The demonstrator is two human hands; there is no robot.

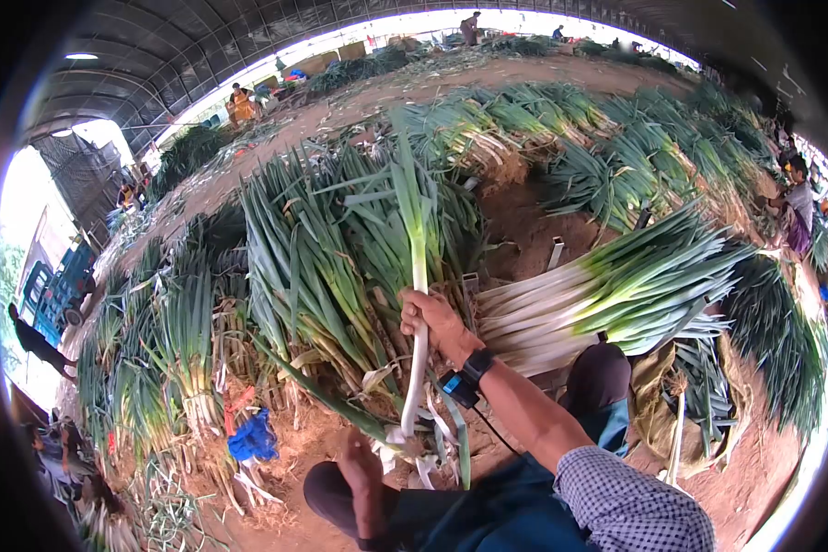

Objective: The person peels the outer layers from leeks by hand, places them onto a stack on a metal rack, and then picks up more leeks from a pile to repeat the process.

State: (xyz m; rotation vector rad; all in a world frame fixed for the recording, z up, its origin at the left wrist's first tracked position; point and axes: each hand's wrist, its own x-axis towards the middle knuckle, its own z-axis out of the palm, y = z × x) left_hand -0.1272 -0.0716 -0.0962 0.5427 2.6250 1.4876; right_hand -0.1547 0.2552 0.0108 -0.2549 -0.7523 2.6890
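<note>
My right hand (pixel 437 324) is wrapped round the white stem of a single leek (pixel 418 267), held upright with its green leaves at the top. Peeled outer layers and roots hang about the leek's lower end. Close to the left of that end is my left hand (pixel 361 465), its fingers curled; what they hold, if anything, cannot be made out. A stack of cleaned leeks (pixel 543 317) lies to the right of my right hand, white stems toward it. Untrimmed leeks (pixel 313 248) stand in a heap behind and to the left.
Blue plastic (pixel 253 437) lies on the soil at left. A sack (pixel 658 396) is beside my right knee. More leek piles (pixel 506 124) fill the background. People (pixel 796 207) are at the right, left and far back; a blue vehicle (pixel 51 285) stands at left.
</note>
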